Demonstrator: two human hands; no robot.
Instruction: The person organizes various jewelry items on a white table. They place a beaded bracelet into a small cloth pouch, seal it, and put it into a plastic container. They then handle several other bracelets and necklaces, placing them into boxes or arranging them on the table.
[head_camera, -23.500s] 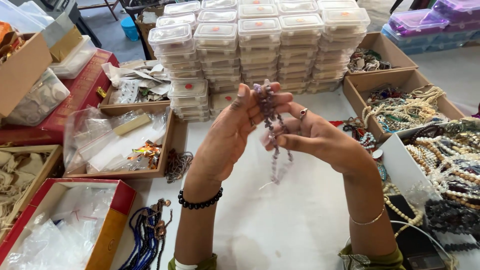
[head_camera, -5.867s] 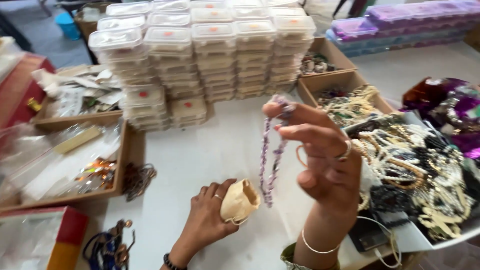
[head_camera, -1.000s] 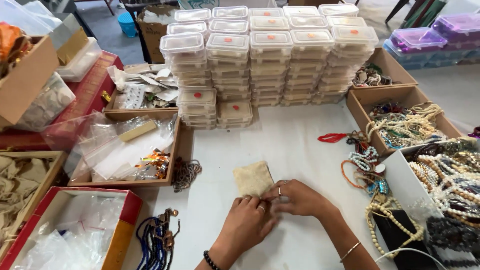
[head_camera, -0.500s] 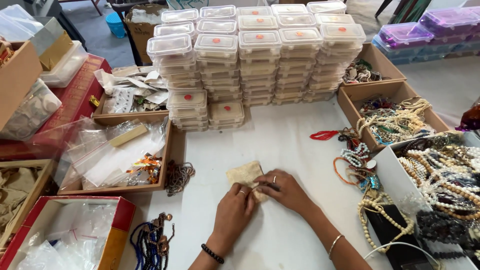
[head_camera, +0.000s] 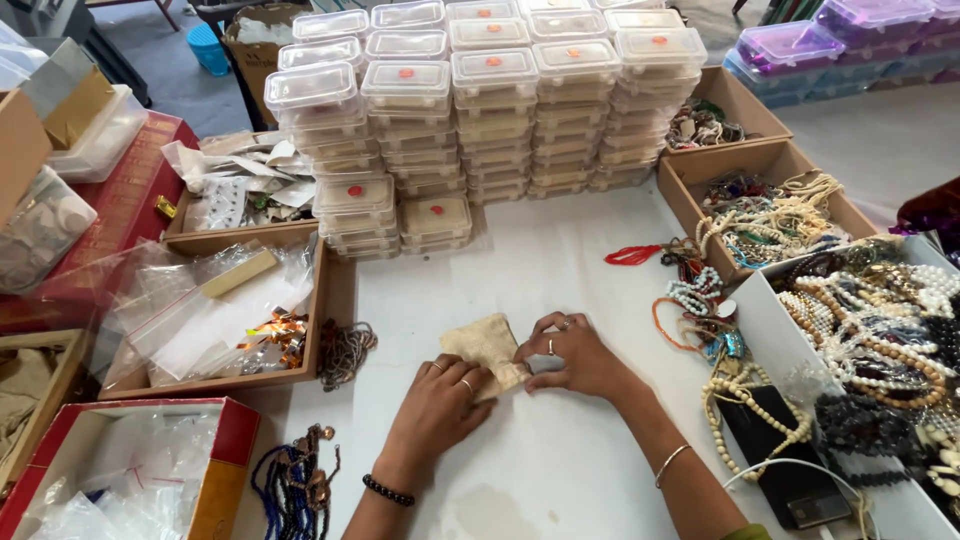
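Both hands meet on a small tan cloth pouch (head_camera: 487, 345) that lies flat on the white counter (head_camera: 560, 450), near its middle and just in front of the person. The left hand (head_camera: 437, 398) presses on the pouch's lower edge with fingers curled, its grip closed over the cloth; a dark bead bracelet (head_camera: 388, 491) circles that wrist. The right hand (head_camera: 572, 355) pinches the pouch's right corner between thumb and fingertips — a tight grip on the fabric — and wears rings and a thin bangle (head_camera: 672, 463).

Behind the pouch rise stacks of clear plastic boxes (head_camera: 470, 100), each with a small red dot on the lid. To the left sits a wooden tray (head_camera: 325, 300) holding clear plastic bags, with a loose clump of dark beads (head_camera: 345, 350) just beside it. Lower left, a red box (head_camera: 225, 450) stands open, and blue bead strands (head_camera: 295, 485) lie next to it. To the right — cardboard boxes (head_camera: 700, 190) and a white bin (head_camera: 780, 330) heaped with bead necklaces, some spilling onto the counter
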